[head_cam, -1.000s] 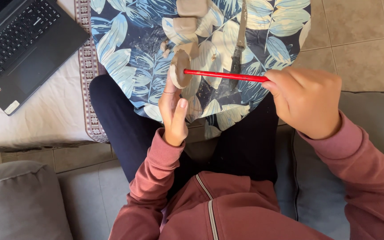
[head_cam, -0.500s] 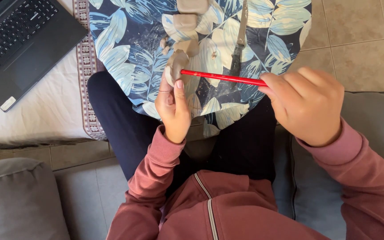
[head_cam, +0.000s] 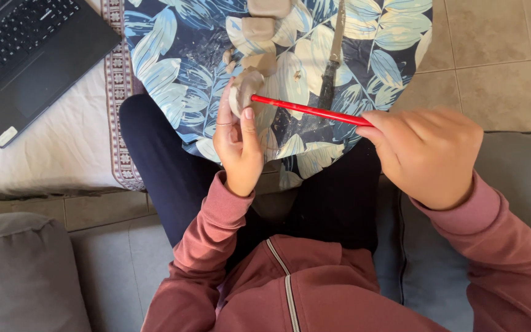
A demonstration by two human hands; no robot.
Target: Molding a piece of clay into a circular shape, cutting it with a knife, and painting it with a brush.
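Note:
My left hand grips a small beige clay piece between thumb and fingers, just above my lap. In my right hand is a thin red stick, held level, and its tip touches the clay piece. Both hands hover over a round board covered in blue leaf-print cloth that rests on my knees. More beige clay lumps lie on the cloth beyond my left hand. A clay-smeared knife lies on the cloth near the stick.
An open black laptop sits at the upper left on a white cloth with a patterned border. I sit on a grey sofa with a grey cushion at lower left. Tiled floor shows at upper right.
My left hand has turned and lifted the clay piece slightly. The red stick's tip has stayed against the clay while my right hand shifted a little.

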